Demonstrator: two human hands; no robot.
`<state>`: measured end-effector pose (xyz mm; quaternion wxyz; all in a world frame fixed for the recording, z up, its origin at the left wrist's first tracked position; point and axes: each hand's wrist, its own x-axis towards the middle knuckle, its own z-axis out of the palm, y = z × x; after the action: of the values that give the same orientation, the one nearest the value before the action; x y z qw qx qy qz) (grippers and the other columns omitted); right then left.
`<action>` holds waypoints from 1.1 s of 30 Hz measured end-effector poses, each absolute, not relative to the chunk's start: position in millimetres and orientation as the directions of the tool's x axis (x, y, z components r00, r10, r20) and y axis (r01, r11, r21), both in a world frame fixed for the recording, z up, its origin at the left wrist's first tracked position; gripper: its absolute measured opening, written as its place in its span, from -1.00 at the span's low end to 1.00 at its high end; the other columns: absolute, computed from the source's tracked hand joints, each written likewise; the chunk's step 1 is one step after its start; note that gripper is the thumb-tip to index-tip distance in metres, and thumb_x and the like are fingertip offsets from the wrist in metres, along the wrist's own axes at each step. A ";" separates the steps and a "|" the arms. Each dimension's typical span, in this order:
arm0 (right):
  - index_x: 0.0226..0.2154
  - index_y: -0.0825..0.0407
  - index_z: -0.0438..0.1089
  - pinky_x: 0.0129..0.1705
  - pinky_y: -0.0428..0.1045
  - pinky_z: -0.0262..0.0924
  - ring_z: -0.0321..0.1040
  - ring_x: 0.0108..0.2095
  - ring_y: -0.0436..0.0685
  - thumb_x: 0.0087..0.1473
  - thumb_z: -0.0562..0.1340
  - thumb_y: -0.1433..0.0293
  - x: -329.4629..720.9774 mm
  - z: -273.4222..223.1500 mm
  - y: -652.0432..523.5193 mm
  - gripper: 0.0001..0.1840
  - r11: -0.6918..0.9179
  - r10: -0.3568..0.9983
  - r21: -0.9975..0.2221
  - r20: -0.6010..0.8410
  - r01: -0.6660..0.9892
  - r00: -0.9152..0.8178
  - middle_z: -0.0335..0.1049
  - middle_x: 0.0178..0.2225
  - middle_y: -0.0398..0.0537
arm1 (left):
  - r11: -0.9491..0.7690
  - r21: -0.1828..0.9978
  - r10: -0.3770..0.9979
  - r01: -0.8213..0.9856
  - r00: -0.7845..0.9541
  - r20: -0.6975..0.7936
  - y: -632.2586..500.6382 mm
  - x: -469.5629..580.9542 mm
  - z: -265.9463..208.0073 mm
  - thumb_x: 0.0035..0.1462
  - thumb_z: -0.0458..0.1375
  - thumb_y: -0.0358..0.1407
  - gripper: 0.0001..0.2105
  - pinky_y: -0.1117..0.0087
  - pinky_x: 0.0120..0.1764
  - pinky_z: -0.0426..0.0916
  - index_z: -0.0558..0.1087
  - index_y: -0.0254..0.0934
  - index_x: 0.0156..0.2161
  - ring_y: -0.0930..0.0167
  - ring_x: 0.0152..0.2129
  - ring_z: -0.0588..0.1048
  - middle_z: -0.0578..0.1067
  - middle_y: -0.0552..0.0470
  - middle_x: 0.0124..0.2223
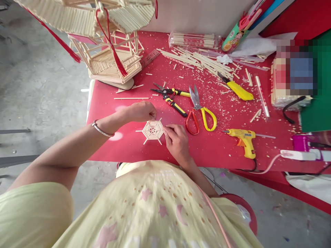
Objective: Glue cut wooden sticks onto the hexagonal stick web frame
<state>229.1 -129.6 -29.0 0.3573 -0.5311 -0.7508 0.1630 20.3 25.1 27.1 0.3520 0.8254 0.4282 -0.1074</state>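
A small hexagonal lattice of thin wooden sticks (152, 130), shaped like a web with spokes poking out, lies near the table's front edge. My right hand (178, 140) pinches its right side between thumb and fingers. Bent over the upper edge, my left hand (143, 111) is closed, its fingertips close to the lattice; what they hold, if anything, is hidden. A single loose stick (131, 98) lies beyond my left hand. Black-and-yellow pliers (169, 96) and scissors with one red and one yellow handle (198, 108) rest beyond my right hand.
A large stick-built pavilion model (113, 63) with red tassels stands at the back left. Loose sticks (201, 60), a yellow utility knife (239, 90) and scraps lie across the red table (214, 148). A yellow glue gun (244, 139) with its cord is at right.
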 end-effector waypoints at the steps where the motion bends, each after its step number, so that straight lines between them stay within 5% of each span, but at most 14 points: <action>1: 0.08 -0.06 0.53 0.07 0.15 0.35 0.36 -0.01 0.20 0.35 0.16 0.46 229.1 -29.0 -129.7 -0.65 0.385 0.913 -0.624 0.366 0.680 -0.181 0.48 -0.03 0.05 | -0.393 0.486 0.625 0.781 0.614 -0.481 25.5 19.8 26.6 0.01 0.14 -0.35 -0.82 0.46 -0.36 0.19 0.61 -0.24 -0.36 0.46 -0.42 0.48 0.63 0.08 -0.34; 33: 0.09 -0.10 0.52 0.07 0.16 0.36 0.37 -0.01 0.21 0.34 0.16 0.47 229.5 -28.9 -129.8 -0.63 0.384 0.913 -0.625 0.366 0.680 -0.180 0.49 -0.04 0.04 | -0.308 0.499 0.664 0.810 0.558 -0.497 22.1 17.4 16.3 -0.02 0.15 -0.32 -0.82 0.46 -0.33 0.27 0.62 -0.24 -0.39 0.41 -0.42 0.52 0.63 0.08 -0.39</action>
<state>229.5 -129.8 -28.9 0.3589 -0.5305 -0.7506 0.1625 17.4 22.1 16.3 0.3675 0.8026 0.4593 -0.0995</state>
